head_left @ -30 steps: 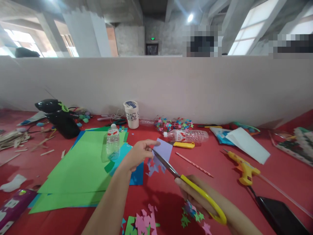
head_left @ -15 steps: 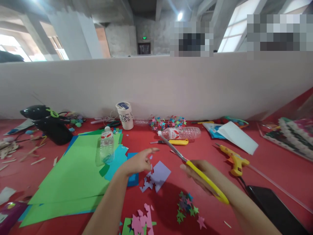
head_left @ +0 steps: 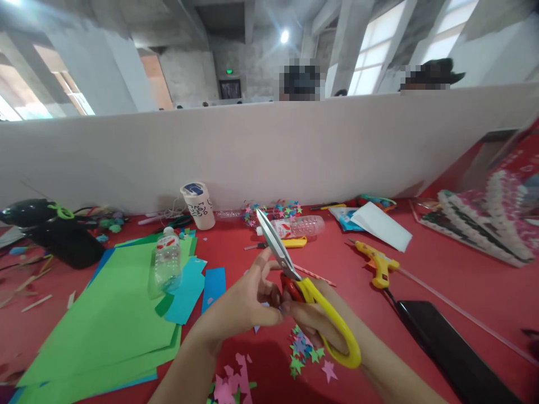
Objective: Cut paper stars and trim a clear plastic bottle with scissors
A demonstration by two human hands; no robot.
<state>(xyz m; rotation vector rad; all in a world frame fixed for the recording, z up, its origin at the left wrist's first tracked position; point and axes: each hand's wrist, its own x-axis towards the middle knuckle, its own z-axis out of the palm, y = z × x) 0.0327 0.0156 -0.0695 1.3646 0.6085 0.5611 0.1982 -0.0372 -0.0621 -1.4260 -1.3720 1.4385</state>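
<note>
My right hand (head_left: pixel 314 325) grips yellow-handled scissors (head_left: pixel 332 331) whose shut blades point up and away over the red table (head_left: pixel 442 269). My left hand (head_left: pixel 246 303) is closed in a pinch right against the scissors' pivot and touches my right hand's fingers. What it pinches is hidden. A corner of the purple paper (head_left: pixel 256 329) shows just below the hands. Small cut-out paper stars (head_left: pixel 303 353) lie beneath my right hand, and pink scraps (head_left: pixel 233 384) lie near my left forearm.
Green and blue paper sheets (head_left: pixel 105 320) lie at the left with an upright water bottle (head_left: pixel 167 264) on them. Farther back are a paper cup (head_left: pixel 197 205), a lying bottle (head_left: pixel 298 226) and a utility knife (head_left: pixel 295 242). A yellow glue gun (head_left: pixel 379 266) and a black device (head_left: pixel 446 348) lie right.
My left hand let go of the purple paper, which dropped to the table, then came back to meet my right hand. The scissors swung upright, and the view turned right.
</note>
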